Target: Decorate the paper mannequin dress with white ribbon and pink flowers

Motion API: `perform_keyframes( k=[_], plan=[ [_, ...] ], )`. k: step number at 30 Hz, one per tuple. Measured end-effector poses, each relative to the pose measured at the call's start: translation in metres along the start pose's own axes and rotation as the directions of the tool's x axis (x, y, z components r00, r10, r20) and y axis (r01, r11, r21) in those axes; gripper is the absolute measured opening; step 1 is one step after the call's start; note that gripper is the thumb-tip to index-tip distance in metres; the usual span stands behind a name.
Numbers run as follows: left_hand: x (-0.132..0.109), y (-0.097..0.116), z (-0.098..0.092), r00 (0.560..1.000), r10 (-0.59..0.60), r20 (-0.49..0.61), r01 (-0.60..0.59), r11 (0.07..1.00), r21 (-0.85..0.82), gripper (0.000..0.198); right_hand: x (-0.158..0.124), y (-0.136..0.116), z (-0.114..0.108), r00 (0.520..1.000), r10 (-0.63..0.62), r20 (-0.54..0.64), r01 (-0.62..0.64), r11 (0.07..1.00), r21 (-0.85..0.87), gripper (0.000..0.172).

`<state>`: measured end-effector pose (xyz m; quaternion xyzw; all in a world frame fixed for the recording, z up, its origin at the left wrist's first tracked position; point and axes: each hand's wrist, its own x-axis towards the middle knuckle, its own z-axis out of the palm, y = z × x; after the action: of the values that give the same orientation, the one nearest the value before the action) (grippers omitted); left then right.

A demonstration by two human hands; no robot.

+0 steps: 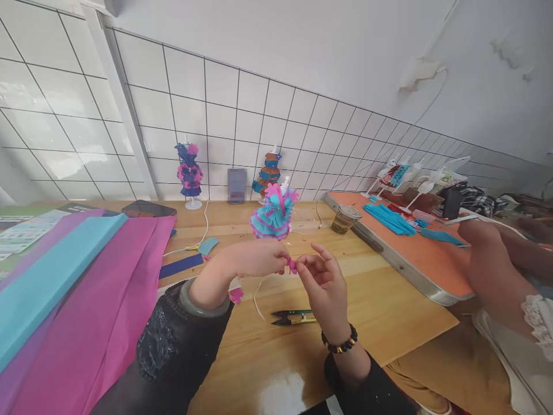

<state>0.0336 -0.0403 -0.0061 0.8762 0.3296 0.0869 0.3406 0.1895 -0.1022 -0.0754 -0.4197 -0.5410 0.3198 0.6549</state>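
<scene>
My left hand (259, 257) and my right hand (322, 279) meet over the wooden table (389, 311). Both pinch one small pink foam piece (292, 265) between their fingertips. A jade bangle sits on my left wrist, a dark bead bracelet on my right. Just behind my hands stands a small doll in a turquoise dress with pink trim (273, 214). Black thread snips (291, 316) lie on the table below my right hand. Another pink scrap (235, 295) lies by my left wrist.
Pink and turquoise foam sheets (73, 300) cover the left. Two dressed dolls (189, 173) (270, 173) and a phone stand at the tiled wall. A cup (344, 219) sits by an orange-topped board (415, 253) with turquoise strips. Another person's arm (496, 271) rests at right.
</scene>
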Motion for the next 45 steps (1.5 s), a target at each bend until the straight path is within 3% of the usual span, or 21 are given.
perform_keyframes(
  k=[6, 12, 17, 21, 28, 38, 45],
  plan=[
    [-0.001, -0.006, -0.003, 0.995, -0.063, 0.074, 0.066, 0.997, -0.044, 0.023, 0.005, 0.004, -0.008, 0.984, 0.178, -0.007, -0.175, 0.972, 0.158, 0.042],
    [-0.002, -0.004, -0.005, 0.994, -0.049, 0.099, 0.056, 0.996, -0.07, 0.022, 0.005, 0.008, -0.011, 0.921, 0.386, 0.054, -0.38, 0.859, 0.344, 0.048],
    [-0.004, -0.001, -0.007, 0.988, -0.069, 0.139, 0.079, 0.994, -0.07, 0.025, 0.004, 0.008, -0.016, 0.875, 0.47, 0.115, -0.475, 0.786, 0.396, 0.044],
    [-0.001, -0.003, -0.004, 0.985, -0.071, 0.155, 0.08, 0.995, -0.054, 0.03, 0.002, 0.003, -0.017, 0.867, 0.471, 0.161, -0.496, 0.787, 0.368, 0.044],
    [0.006, -0.003, 0.004, 0.986, -0.054, 0.157, 0.055, 0.998, -0.005, 0.031, -0.005, -0.01, -0.007, 0.917, 0.356, 0.183, -0.374, 0.924, 0.08, 0.055],
    [0.005, -0.002, 0.002, 0.977, -0.102, 0.189, 0.106, 0.994, -0.007, 0.03, -0.007, -0.003, -0.016, 0.91, 0.373, 0.18, -0.401, 0.903, 0.156, 0.05],
    [0.002, 0.0, -0.001, 0.971, -0.064, 0.231, 0.086, 0.993, -0.085, 0.028, -0.005, 0.005, -0.023, 0.925, 0.339, 0.172, -0.358, 0.929, 0.092, 0.046]
  ],
)
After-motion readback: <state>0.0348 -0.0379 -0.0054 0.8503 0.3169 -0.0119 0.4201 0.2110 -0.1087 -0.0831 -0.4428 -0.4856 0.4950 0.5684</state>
